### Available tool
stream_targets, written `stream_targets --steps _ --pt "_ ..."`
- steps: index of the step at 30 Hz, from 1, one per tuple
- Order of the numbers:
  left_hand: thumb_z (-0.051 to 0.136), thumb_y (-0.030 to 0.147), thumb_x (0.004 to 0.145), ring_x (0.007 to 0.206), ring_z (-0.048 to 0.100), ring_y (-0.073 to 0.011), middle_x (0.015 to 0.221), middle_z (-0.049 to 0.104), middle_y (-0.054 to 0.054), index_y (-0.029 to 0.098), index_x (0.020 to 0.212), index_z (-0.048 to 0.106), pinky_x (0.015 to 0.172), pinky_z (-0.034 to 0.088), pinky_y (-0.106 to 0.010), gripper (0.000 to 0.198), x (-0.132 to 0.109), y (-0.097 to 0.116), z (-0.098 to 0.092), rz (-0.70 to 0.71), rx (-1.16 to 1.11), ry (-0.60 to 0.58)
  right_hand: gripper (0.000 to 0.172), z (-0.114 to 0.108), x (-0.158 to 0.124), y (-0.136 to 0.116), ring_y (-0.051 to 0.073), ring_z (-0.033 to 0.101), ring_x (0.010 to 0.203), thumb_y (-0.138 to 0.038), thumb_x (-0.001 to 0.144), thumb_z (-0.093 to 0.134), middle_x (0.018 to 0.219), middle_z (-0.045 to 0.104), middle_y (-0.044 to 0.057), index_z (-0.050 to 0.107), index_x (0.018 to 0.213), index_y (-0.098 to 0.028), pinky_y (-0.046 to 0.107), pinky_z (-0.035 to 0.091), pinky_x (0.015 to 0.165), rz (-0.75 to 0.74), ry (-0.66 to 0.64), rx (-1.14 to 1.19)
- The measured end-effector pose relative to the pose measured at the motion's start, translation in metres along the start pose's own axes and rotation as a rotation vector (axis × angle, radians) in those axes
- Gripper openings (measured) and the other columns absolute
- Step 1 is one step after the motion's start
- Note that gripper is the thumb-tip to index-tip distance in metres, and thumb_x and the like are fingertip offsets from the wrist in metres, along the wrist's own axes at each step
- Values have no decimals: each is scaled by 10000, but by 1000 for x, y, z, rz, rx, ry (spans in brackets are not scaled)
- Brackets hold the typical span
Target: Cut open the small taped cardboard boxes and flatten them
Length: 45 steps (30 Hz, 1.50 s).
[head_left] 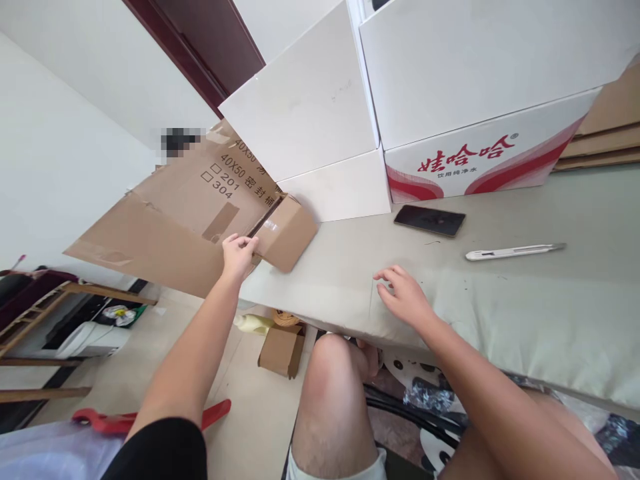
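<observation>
At the left end of the cloth-covered surface, a small brown cardboard box (293, 235) lies tilted against a white carton. My left hand (239, 257) pinches its near left edge between thumb and fingers. My right hand (404, 297) hovers over or rests on the pale green cover (345, 267), fingers apart and slightly bent, with nothing in them. Beyond it lie a dark phone (430, 220) and, farther right, a white utility knife (515, 252).
White cartons (310, 100) are stacked at the back, one with red print (470, 157). A large flattened cardboard sheet (170, 220) leans at the left. Folded cardboard (610, 127) lies at the far right. On the floor stand another small box (283, 350) and a yellowish bottle (255, 324).
</observation>
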<state>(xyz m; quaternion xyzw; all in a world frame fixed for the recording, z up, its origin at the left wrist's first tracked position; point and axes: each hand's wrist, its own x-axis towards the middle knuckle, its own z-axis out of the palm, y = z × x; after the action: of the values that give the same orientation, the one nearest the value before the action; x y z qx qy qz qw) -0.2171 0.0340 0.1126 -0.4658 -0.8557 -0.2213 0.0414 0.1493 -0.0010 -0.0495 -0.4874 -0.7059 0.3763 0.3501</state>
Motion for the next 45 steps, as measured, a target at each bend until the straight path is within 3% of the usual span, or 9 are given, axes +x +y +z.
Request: stream_targets --steps 3,5,10,16,20,23,27,37,45 --pt "575 419 925 1361 512 -297 1426 480 -130 179 841 693 1033 562 -390 280 -45 -19 -12 28 -131 -39 252 -2 0 0 241 680 905 -282 899 475 1098 648 95 669 1053 -232 397 540 819 6 9 16" --pt "646 435 880 1363 532 -278 1419 498 -90 202 799 694 1136 491 -379 252 -76 -23 -13 78 -216 -64 284 -3 0 -2 261 681 993 -340 905 502 1127 639 109 640 1128 -230 421 554 870 -27 43 66" --pt "803 558 738 1405 491 -339 1343 499 -85 215 674 720 1266 312 -440 359 -128 31 19 369 -661 -171 495 -21 0 -1 290 545 1334 -458 945 488 1399 529 140 418 1404 -287 481 522 1044 -217 253 230" --pt "857 573 695 1445 410 -338 1305 518 -85 213 574 658 1273 263 -466 429 -143 128 64 482 -1049 -318 627 -89 -5 18 321 442 1469 -511 1005 204 1561 369 177 103 1587 -299 525 466 1119 -114 564 -12" --pt "820 556 764 1462 408 -335 1290 548 -81 220 601 664 1284 245 -490 405 -146 137 78 638 -1142 -456 651 -113 -11 23 363 399 1502 -584 978 302 1586 392 156 225 1563 -309 581 410 1168 -167 665 34" --pt "812 507 798 1462 429 -326 1313 564 -75 282 974 750 1248 328 -513 292 -146 126 94 736 -1205 -412 646 -110 -13 25 357 423 1485 -621 916 517 1549 476 118 401 1472 -313 588 352 1216 -269 647 194" --pt "823 461 816 1475 434 -305 1546 446 -47 427 1446 475 1197 416 -480 721 -139 115 116 654 -1304 -278 571 -99 -12 24 314 572 1339 -557 867 667 1398 612 80 518 1372 -335 553 434 1158 -301 643 409" --pt "767 442 868 1485 461 -293 1545 536 -74 314 1443 508 1227 416 -419 644 -139 120 122 289 -1230 -286 389 -73 -3 -8 269 653 1209 -194 878 618 1275 677 69 631 1256 -281 480 526 1064 -164 765 219" --pt "755 407 847 1402 557 -285 1479 603 -90 253 1352 609 1165 483 -392 548 -141 126 114 153 -1318 -245 372 -72 -10 -4 276 656 1220 -222 909 614 1290 685 82 641 1273 -289 481 545 1043 -197 735 153"
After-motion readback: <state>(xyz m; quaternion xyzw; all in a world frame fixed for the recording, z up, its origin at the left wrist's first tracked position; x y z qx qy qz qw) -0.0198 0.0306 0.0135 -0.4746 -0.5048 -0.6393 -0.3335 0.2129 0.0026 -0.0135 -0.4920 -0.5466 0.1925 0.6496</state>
